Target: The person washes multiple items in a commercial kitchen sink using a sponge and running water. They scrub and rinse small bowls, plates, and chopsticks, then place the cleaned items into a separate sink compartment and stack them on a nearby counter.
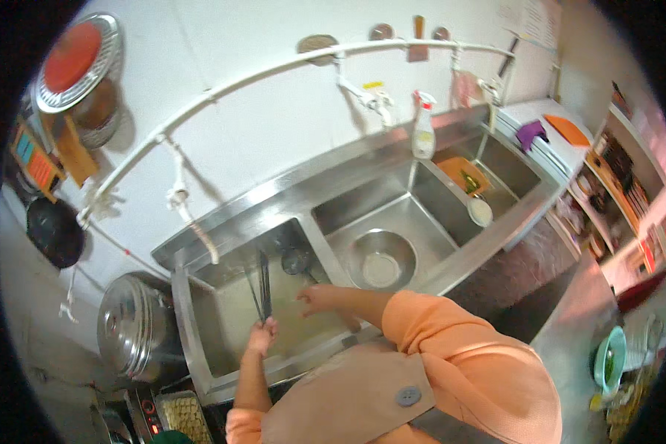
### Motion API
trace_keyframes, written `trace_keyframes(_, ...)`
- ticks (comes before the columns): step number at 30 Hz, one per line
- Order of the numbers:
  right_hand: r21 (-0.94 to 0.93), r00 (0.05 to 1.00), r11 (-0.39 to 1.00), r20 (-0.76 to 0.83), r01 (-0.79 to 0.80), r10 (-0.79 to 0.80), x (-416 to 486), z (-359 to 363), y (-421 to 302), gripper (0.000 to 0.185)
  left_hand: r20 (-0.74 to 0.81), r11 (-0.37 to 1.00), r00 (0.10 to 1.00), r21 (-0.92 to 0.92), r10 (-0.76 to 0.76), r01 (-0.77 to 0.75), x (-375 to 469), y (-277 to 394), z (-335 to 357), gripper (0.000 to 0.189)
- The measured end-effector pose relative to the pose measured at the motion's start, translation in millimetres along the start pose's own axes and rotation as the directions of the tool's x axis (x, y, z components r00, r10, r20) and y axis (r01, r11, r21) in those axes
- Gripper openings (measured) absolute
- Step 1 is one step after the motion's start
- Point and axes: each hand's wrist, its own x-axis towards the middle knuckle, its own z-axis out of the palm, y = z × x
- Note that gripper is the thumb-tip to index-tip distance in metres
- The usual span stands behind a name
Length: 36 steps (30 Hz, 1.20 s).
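Observation:
Over the left basin of a stainless steel sink, my left hand grips the near ends of several long, thin dark utensils; their exact kind cannot be told. My right hand hovers over the same basin, to the right of them, with its fingers apart and nothing seen in it. Cloudy water stands in this basin. A dark round ladle or strainer lies near its back right corner, partly hidden.
A steel bowl sits in the middle basin. In the right basin is an orange basket with greens. A spray bottle stands on the rim. White pipes with taps run along the wall. A large lidded steel pot is at the left.

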Motion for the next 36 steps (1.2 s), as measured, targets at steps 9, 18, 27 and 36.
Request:
trace_keyframes(9, -0.187, 0.997, 0.981, -0.066, -0.042, 0.030, -39.3, 13.4, 92.2, 0.045, 0.154, 0.990, 0.978, -0.039, 0.141, -0.137, -30.0, 10.4, -14.4, 0.026)
trace_keyframes(18, 0.456, 0.901, 0.815, -0.399, 0.358, -0.172, -65.1, -63.7, 112.0, 0.027, 0.368, 0.974, 0.903, -0.124, 0.223, -0.190, -59.2, 124.2, 102.1, 0.023)
trace_keyframes(27, 0.787, 0.837, 0.307, -0.544, 0.535, -0.063, -105.6, -175.4, 141.6, 0.022, 0.264, 0.971, 0.935, -0.103, 0.236, -0.216, -65.2, 166.4, 211.1, 0.023)
trace_keyframes(36, 0.872, 0.869, 0.045, -0.479, 0.487, -0.121, -92.3, -208.4, 144.6, 0.019, 0.205, 0.970, 0.951, -0.124, 0.232, -0.210, -100.7, 153.5, 220.5, 0.025)
